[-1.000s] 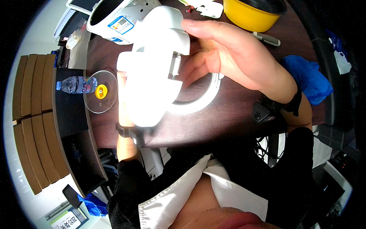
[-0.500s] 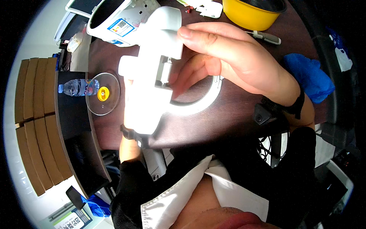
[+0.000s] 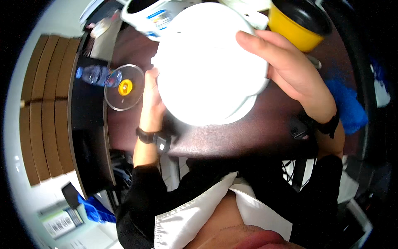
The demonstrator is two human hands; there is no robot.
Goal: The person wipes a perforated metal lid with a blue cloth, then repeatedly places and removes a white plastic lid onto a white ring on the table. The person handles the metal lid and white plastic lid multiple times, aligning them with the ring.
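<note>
Between my hands, above the table, is a large round white plastic part (image 3: pixel 211 62), so bright that its surface detail is lost. A second white edge shows under its lower right side. My left hand (image 3: pixel 152 97) grips the left rim, with most of its fingers hidden behind the part. At the right rim my right hand (image 3: pixel 290 66) holds on with the thumb on the face and the fingers behind. Beyond the part stands a white appliance body (image 3: pixel 145 18) with a blue-and-white label. A yellow pot (image 3: pixel 292 27) with a black inside is at the far right.
A clear glass lid (image 3: pixel 137 93) with a yellow knob lies left of my hands, over a water bottle (image 3: pixel 93 75). Blue cloth (image 3: pixel 348 108) lies right of my forearm, and a small black device (image 3: pixel 298 130) sits near the table's front. Brown cartons (image 3: pixel 45 112) stand at left.
The white part has turned from nearly edge-on to showing its broad round face. My right hand has moved right and now holds the rim. My left hand has come into view.
</note>
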